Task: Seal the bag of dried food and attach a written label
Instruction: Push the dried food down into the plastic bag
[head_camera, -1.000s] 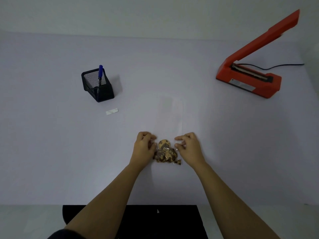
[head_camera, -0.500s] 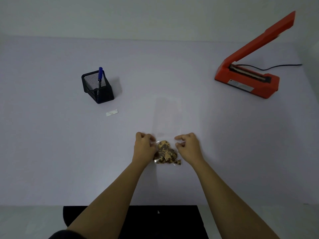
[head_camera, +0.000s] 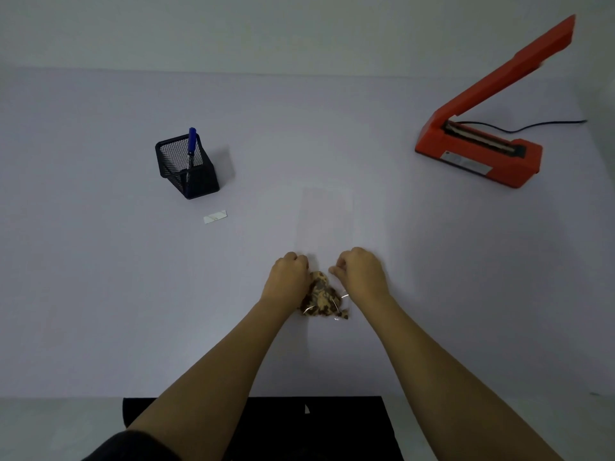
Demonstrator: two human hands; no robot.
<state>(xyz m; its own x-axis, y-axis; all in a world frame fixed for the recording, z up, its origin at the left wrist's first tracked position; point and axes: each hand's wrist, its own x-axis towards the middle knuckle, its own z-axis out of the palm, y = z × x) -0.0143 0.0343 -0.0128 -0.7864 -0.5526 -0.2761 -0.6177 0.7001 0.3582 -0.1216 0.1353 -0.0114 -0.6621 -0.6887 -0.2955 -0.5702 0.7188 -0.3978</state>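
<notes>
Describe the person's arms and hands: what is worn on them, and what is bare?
The left hand and right hand are bare: no gloves, rings or watch visible. Both forearms are uncovered. A dark sleeve shows on the left arm at the picture's bottom edge; no sleeve shows on the right arm.

hands: 2, left hand [head_camera: 288,277], right hand [head_camera: 362,274]
bag [head_camera: 326,227]: 1
sealer [head_camera: 479,151]: 1
pen holder [head_camera: 186,171]: 1
pen [head_camera: 191,144]: 1
label [head_camera: 215,216]: 1
cable [head_camera: 532,126]: 1
</notes>
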